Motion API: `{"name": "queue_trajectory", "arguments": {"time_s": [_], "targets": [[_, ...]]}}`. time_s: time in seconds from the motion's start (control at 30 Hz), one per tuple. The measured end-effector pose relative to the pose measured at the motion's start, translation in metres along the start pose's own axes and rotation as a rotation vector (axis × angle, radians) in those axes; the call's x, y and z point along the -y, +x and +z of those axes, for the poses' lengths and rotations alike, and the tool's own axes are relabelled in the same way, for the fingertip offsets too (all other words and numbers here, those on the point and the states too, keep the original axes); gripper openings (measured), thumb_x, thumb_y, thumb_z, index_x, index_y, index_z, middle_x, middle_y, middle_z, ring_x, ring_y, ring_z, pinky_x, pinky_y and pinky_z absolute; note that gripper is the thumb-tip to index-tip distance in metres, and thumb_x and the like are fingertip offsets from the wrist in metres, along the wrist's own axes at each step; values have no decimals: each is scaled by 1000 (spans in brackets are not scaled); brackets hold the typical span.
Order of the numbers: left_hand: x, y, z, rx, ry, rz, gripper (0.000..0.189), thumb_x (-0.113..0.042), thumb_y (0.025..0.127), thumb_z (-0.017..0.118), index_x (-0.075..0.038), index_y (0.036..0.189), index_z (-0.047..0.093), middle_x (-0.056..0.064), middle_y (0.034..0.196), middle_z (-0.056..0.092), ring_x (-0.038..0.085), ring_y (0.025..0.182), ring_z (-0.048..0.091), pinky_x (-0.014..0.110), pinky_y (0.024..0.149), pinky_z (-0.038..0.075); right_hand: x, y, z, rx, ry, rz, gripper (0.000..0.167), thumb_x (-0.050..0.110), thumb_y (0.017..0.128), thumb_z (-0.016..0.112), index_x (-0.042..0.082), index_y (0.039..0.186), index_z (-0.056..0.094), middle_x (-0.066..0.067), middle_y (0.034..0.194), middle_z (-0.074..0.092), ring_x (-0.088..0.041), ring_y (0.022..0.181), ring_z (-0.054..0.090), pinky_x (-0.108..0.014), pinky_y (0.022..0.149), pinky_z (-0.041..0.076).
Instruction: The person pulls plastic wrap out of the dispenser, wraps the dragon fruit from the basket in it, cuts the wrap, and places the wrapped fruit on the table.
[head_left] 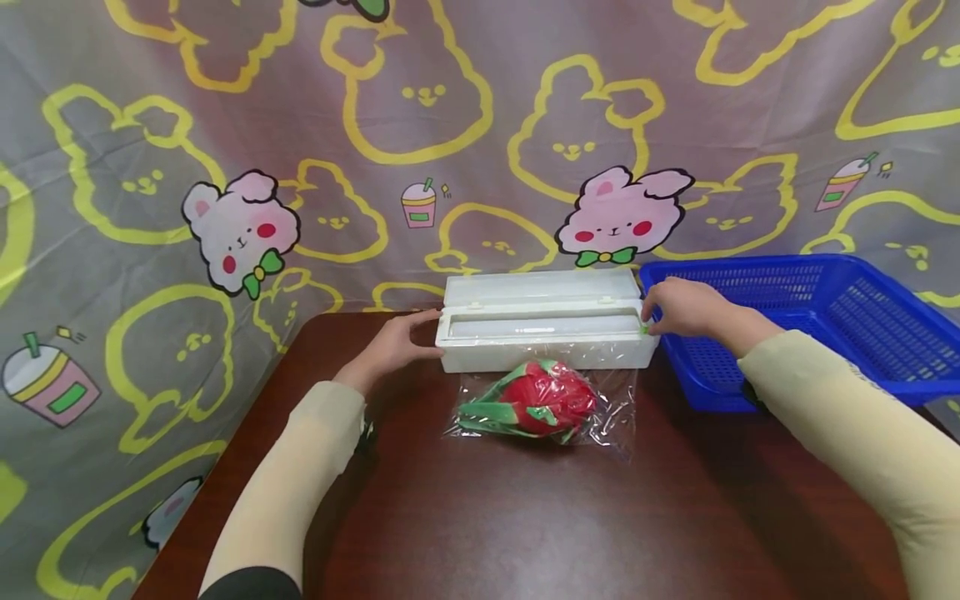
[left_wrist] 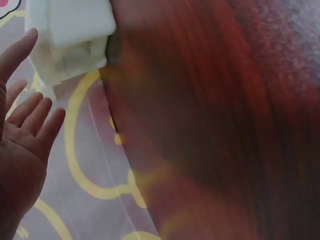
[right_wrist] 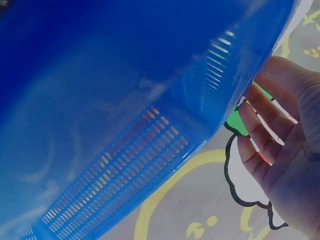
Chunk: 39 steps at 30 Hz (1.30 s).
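A white cling film dispenser stands at the back of the table with its lid raised and a film roll inside. Clear film hangs from its front and covers a red dragon fruit with green leaves. My left hand is at the dispenser's left end, thumb and fingers apart and fairly straight; in the left wrist view, the palm and extended fingers show beside that end. At the right end, my right hand pinches a small green tab. In the right wrist view, the basket hides part of its fingertips.
A blue plastic basket with slotted walls stands right of the dispenser, under my right forearm. Brown wooden tabletop lies in front of the dragon fruit. A patterned curtain hangs directly behind the table and along its left side.
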<state>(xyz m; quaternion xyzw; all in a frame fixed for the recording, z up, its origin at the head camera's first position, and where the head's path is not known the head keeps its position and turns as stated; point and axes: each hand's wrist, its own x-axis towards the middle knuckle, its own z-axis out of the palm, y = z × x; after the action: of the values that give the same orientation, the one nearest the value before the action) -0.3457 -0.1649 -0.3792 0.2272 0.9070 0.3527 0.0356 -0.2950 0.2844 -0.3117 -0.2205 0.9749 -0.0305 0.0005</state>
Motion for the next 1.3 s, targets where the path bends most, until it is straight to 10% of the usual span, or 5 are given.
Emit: {"name": "queue_trajectory", "arguments": {"time_s": [0.37,1.3], "targets": [[7,4,8,4,-187,-65,62,-13,80,81,-2,136,55,15,131,59,25,118,58,39,95,48,0,2,2,-14,-1,-6,8,11,75,77,12,82,75,-3,84,69,-30,86,63,-49,74,51],[12,6,7,7,-196,-76,61,-18,79,82,-4,134,57,14,129,61,25,117,58,40,96,47,-7,7,8,11,116,23,12,7,74,77,15,83,76,0,85,70,-23,82,60,-49,75,49]]}}
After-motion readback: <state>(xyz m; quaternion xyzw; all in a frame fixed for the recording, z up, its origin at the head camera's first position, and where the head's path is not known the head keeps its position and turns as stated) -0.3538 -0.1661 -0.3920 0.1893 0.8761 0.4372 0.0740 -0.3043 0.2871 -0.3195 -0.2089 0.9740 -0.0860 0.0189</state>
